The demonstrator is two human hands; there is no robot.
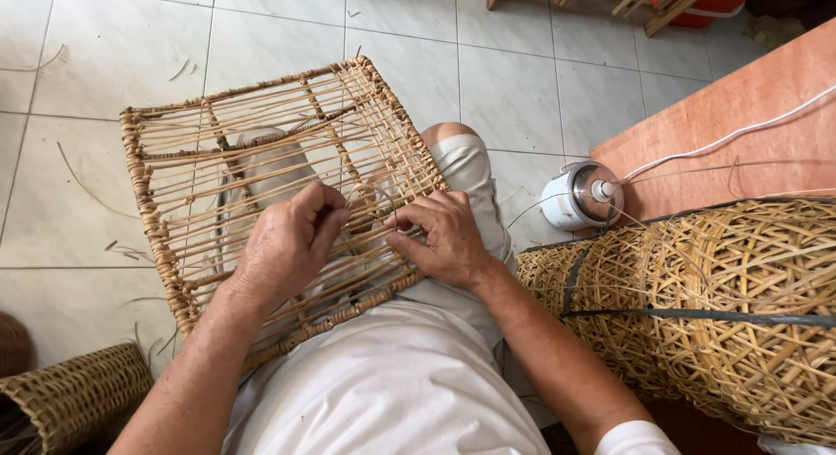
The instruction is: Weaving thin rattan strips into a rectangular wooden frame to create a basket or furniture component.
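A square rattan frame (pixel 218 141) with parallel slats and bound edges rests across my lap, tilted toward the tiled floor. My left hand (pixel 287 242) lies curled on its near right part, fingers pinching a thin rattan strand (pixel 370 194) that loops up between the hands. My right hand (pixel 440 237) grips the same strand at the frame's right edge, thumb and fingers closed on it. My knee in pale shorts (pixel 466 159) shows beyond the frame.
Stacked woven rattan baskets (pixel 697 298) tied with a dark strap lie at the right. A small white and metal appliance (pixel 579 194) with a white cord sits by a reddish board (pixel 740 124). Another woven basket (pixel 78 394) is at the lower left. Rattan scraps litter the tiles.
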